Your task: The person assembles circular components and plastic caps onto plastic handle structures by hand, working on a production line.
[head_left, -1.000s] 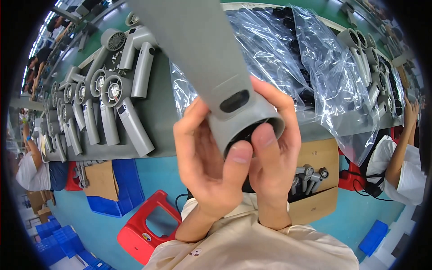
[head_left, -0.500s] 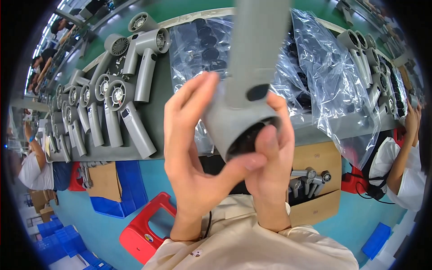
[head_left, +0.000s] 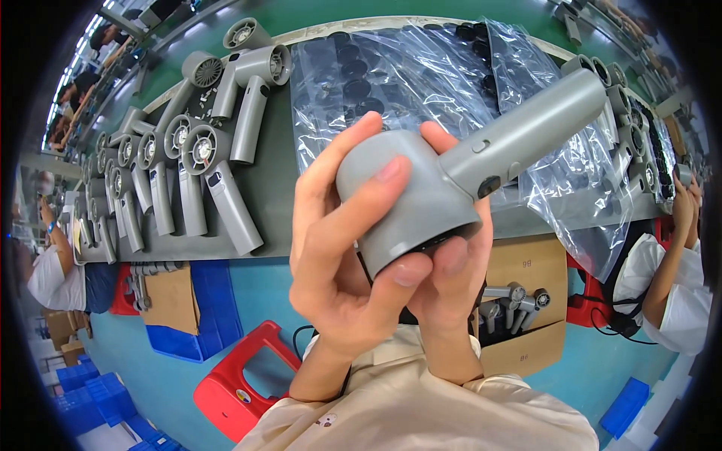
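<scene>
1. Left hand [head_left: 338, 255] closed around the rounded head of a grey hair dryer body [head_left: 429, 188]: fingers spread over the top, thumb pressed under the open rim.
2. Right hand [head_left: 451, 278] also gripping the same body from beneath, thumb at the rim, fingertips showing behind the head.
3. Dryer body held up close between both hands, handle pointing away toward 2 o'clock.
4. At 12 o'clock, clear plastic bags [head_left: 391, 83] holding dark round parts.
5. At 9 to 10 o'clock, rows of grey dryer bodies [head_left: 203, 173] lying on the workbench [head_left: 278, 188].
6. At 4 o'clock, a cardboard box [head_left: 530, 301] with several dryer bodies inside.
7. At 7 o'clock, a red stool [head_left: 241, 376].
</scene>
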The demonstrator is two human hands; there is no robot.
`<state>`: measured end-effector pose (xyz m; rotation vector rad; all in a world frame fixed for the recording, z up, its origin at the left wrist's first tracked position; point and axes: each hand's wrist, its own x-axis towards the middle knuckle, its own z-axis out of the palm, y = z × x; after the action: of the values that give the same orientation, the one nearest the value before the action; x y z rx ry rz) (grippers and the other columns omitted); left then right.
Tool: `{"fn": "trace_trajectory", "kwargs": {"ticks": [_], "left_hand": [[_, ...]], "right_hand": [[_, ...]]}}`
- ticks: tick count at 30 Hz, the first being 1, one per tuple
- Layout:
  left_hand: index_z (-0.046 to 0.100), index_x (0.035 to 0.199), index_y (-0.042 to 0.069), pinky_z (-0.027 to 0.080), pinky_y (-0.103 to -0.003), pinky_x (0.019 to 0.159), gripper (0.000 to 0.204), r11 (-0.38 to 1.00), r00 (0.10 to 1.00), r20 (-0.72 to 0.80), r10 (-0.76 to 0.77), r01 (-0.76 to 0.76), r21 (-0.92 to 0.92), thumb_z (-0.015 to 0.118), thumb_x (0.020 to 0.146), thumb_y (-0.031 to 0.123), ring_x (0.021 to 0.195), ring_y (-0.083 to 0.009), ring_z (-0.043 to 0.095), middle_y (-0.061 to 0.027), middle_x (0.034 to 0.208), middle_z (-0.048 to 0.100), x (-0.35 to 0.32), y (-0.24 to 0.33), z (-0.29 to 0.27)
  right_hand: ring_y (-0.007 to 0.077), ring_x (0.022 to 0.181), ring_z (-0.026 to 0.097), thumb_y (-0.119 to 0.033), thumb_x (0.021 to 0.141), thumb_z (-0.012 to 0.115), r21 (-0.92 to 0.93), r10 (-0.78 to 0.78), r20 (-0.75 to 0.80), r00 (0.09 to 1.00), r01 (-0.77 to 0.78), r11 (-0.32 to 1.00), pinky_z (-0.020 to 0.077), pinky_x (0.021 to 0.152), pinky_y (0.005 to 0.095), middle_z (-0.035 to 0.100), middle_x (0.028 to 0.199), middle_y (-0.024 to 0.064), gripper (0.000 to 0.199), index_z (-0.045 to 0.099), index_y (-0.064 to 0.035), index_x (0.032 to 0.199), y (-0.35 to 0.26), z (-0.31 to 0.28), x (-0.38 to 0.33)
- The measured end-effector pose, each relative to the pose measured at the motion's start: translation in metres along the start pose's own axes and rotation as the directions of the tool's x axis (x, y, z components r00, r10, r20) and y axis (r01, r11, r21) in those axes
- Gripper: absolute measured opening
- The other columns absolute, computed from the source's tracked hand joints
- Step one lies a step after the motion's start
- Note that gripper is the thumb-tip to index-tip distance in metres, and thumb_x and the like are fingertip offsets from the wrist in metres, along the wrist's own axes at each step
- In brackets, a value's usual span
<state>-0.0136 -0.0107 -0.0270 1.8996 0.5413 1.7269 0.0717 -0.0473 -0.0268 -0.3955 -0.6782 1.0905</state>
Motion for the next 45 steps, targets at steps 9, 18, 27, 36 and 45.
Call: {"fn": "trace_trajectory", "kwargs": {"ticks": [9,18,27,36,45], "left_hand": [[0.057,0.111,-0.001,0.047,-0.046,0.085,0.041,1.000,0.971,-0.236,0.018,-0.020,-0.006,0.049,0.094,0.034,0.107,-0.0414,0.053,-0.0340,0.118,0.050,-0.001,0.007,0.025],[0.046,0.125,-0.001,0.041,-0.044,0.095,0.055,0.976,0.974,-0.095,-0.205,0.197,-0.093,0.063,0.087,0.034,0.115,-0.0351,0.050,-0.0256,0.129,0.045,-0.002,0.018,0.014],[0.035,0.130,-0.003,0.039,-0.035,0.096,0.073,0.884,0.866,-0.287,-0.409,0.298,-0.360,0.077,0.075,0.020,0.112,-0.0265,0.050,-0.0212,0.121,0.050,0.008,0.023,-0.009],[0.044,0.124,-0.007,0.043,-0.038,0.095,0.069,0.866,0.930,-0.212,-0.299,0.171,-0.469,0.078,0.075,0.027,0.117,-0.0338,0.050,-0.0337,0.128,0.045,-0.007,0.016,-0.003],[0.049,0.120,-0.004,0.045,-0.041,0.093,0.063,0.939,0.958,-0.227,-0.173,0.090,-0.331,0.061,0.085,0.047,0.114,-0.0372,0.051,-0.0355,0.126,0.045,-0.009,0.004,0.004]], "right_hand": [[0.0201,0.114,0.048,-0.012,0.075,0.076,-0.081,-0.037,-0.081,0.996,0.030,0.996,0.0382,0.097,0.0318,0.048,0.123,0.0146,0.071,0.037,0.0049,0.132,-0.004,0.010,-0.009],[0.0204,0.115,0.047,-0.033,0.080,0.073,-0.034,0.061,-0.143,0.988,-0.066,0.997,0.0376,0.098,0.0330,0.045,0.127,0.0128,0.077,0.033,0.0026,0.135,-0.001,0.005,-0.010],[0.0171,0.085,0.059,-0.013,0.085,0.065,-0.758,0.144,0.008,0.990,-0.088,0.646,0.0470,0.073,0.0269,0.063,0.096,0.0158,0.029,0.060,0.0076,0.105,-0.069,0.006,-0.015],[0.0310,0.120,0.046,-0.035,0.086,0.065,-0.788,-0.211,0.410,0.887,0.461,0.407,0.0357,0.101,0.0381,0.047,0.128,0.0242,0.067,0.041,0.0097,0.130,-0.030,0.002,-0.006],[0.0230,0.106,0.055,-0.039,0.083,0.068,-0.655,-0.180,0.302,0.936,0.341,0.674,0.0446,0.089,0.0321,0.049,0.127,0.0201,0.073,0.040,0.0092,0.130,-0.012,0.003,-0.007]]}}
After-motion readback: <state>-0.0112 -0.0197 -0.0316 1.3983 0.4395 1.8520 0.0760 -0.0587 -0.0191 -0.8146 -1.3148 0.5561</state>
